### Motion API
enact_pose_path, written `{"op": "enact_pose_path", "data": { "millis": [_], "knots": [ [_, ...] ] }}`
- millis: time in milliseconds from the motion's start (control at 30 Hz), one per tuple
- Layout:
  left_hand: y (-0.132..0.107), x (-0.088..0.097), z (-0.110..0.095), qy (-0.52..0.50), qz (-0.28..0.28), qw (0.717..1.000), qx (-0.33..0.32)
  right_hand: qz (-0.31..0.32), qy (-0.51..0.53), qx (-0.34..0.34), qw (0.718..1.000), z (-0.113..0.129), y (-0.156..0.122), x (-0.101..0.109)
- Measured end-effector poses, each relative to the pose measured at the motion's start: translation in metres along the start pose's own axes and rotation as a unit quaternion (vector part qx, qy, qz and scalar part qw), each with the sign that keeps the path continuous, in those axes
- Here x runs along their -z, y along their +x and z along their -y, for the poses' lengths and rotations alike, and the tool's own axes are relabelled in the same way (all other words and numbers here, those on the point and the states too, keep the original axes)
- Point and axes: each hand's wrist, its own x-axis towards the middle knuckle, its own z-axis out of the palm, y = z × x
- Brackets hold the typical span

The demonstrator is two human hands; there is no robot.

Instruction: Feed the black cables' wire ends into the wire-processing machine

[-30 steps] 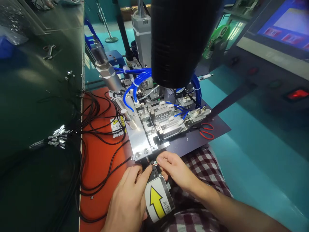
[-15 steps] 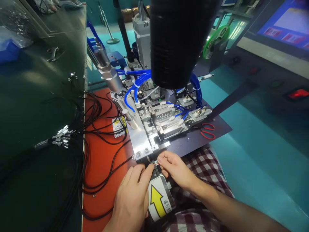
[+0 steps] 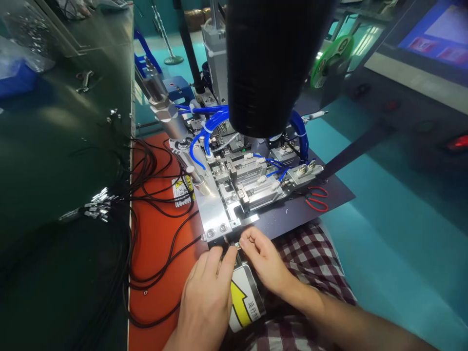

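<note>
My left hand point(image 3: 206, 287) is closed, thumb and forefinger pinched at the front edge of the machine's metal plate point(image 3: 215, 214). Facing it, my right hand point(image 3: 265, 263) pinches a small pale piece point(image 3: 237, 245) with a metallic glint, perhaps a wire end. The fingertips of both hands nearly meet at this piece, and what the left fingers grip is hidden. Below them lies a white label with a yellow arrow point(image 3: 239, 304), partly covered by my left hand. Black cables point(image 3: 171, 253) run from the left towards the plate.
Metal cylinders with blue air hoses point(image 3: 215, 119) stand behind the plate. A large black tube point(image 3: 276, 73) hangs overhead. Red-handled pliers point(image 3: 317, 199) lie at right. Bundled cables with metal ends point(image 3: 98, 204) and a wrench point(image 3: 85, 82) are on the dark table point(image 3: 91, 287). A screen point(image 3: 435, 36) stands upper right.
The view has shifted slightly, so the scene sits a little further right. My left hand covers more of the arrow label. Both hands keep their pinch at the small piece.
</note>
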Motion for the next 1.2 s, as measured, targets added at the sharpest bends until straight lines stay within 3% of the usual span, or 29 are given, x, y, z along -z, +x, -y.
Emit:
{"op": "enact_pose_path", "data": {
  "millis": [133,233,400,500,700,867,1200],
  "knots": [
    [0.002,0.019,-0.002,-0.044,-0.008,0.999,0.007,0.039,0.015,-0.020,0.999,-0.011,0.005,0.007],
    [-0.017,0.028,-0.008,-0.037,-0.031,0.997,0.056,0.043,0.020,-0.024,0.999,-0.019,0.004,0.021],
    [-0.065,0.005,-0.019,0.117,-0.070,0.972,0.190,0.027,0.033,-0.036,0.998,-0.027,-0.011,0.037],
    [-0.073,-0.004,-0.018,0.136,-0.071,0.958,0.242,0.029,0.037,-0.051,0.998,-0.030,-0.021,0.039],
    [-0.067,0.004,-0.001,0.097,-0.082,0.973,0.191,0.017,0.031,-0.062,0.997,-0.033,-0.034,0.043],
    [-0.068,0.006,-0.001,0.094,-0.073,0.967,0.224,0.001,0.023,-0.064,0.998,-0.031,-0.041,0.044],
    [-0.077,0.002,0.006,0.082,-0.058,0.975,0.199,0.020,-0.002,-0.015,1.000,0.027,-0.013,0.018]
  ]
}}
